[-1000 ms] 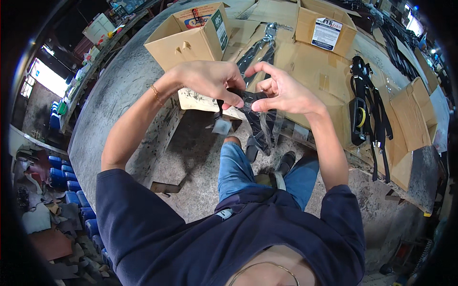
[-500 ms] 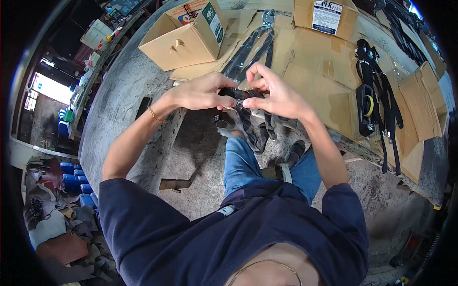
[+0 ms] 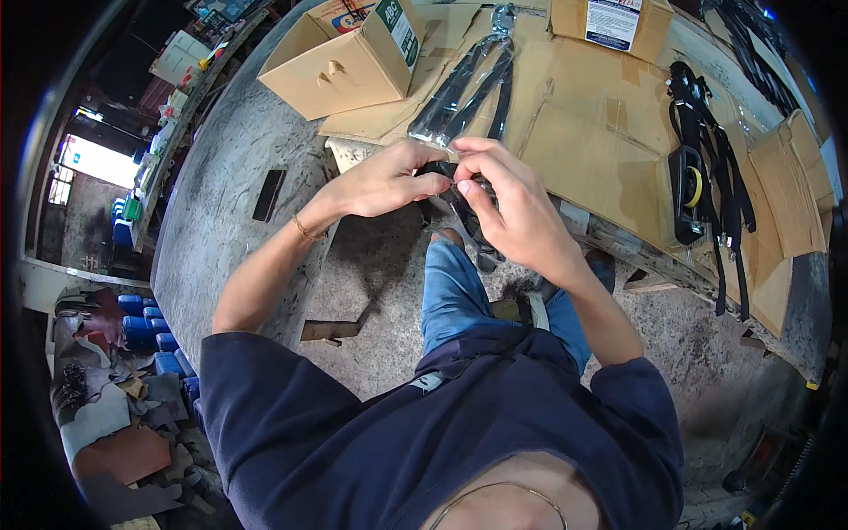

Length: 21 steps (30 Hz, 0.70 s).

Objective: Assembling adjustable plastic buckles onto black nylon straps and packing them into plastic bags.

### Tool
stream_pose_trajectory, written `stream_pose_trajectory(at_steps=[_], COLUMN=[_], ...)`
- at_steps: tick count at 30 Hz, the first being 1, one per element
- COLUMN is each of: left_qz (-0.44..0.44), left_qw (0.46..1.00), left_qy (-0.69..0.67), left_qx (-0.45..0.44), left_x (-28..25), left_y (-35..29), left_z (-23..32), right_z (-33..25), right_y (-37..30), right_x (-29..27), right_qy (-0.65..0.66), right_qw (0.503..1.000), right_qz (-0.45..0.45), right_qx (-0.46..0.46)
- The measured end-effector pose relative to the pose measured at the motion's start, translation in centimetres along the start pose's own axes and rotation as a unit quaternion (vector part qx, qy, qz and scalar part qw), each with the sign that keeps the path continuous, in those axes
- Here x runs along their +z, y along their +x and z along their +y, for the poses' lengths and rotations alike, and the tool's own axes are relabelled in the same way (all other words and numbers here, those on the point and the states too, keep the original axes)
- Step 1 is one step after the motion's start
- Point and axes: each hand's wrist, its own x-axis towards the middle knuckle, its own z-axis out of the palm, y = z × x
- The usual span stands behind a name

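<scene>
My left hand (image 3: 389,181) is closed around a folded black strap (image 3: 436,168) at the table's near edge, thumb on top. Close beside it, my right hand (image 3: 512,194) pinches at the same bundle with thumb and fingertips. Clear plastic seems to wrap it, and a lower part hangs below my hands over my legs. Exactly what the right fingertips grip is too small to tell. Just beyond my hands, more black straps in a clear plastic bag (image 3: 457,97) lie on flattened cardboard (image 3: 583,132).
An open cardboard box (image 3: 353,79) stands at the far left, another box (image 3: 609,22) at the back. To the right lie loose black straps (image 3: 726,185), a tape dispenser (image 3: 685,194) and an open carton (image 3: 786,185). A dark phone-like object (image 3: 268,195) rests on the grey table (image 3: 212,194).
My right hand has turned, its fingers now curled in closer to the left hand. The hanging bundle shows less below them. The view has shifted slightly, and the dark phone-like object shows fully.
</scene>
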Motion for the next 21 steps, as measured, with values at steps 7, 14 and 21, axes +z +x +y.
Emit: stream_pose_trajectory(at_steps=[7,14,21], left_qz=[0.010,-0.018,0.007], left_qw=[0.993,0.983,0.992], left_qy=[-0.106,-0.181,-0.127], left_qx=[-0.042,-0.009,-0.018], left_x=[0.4,0.7,1.5], left_y=[-0.8,-1.5,-2.2], left_z=[-0.9,-1.9,-0.6], right_z=[-0.3,-0.4,1.7], right_y=[-0.9,-1.9,-0.9], right_x=[1.1,1.0,0.6], right_qy=[-0.062,-0.125,0.170], right_qw=[0.995,0.983,0.981], right_qz=[0.051,0.033,-0.042], right_qx=[-0.061,-0.126,0.077])
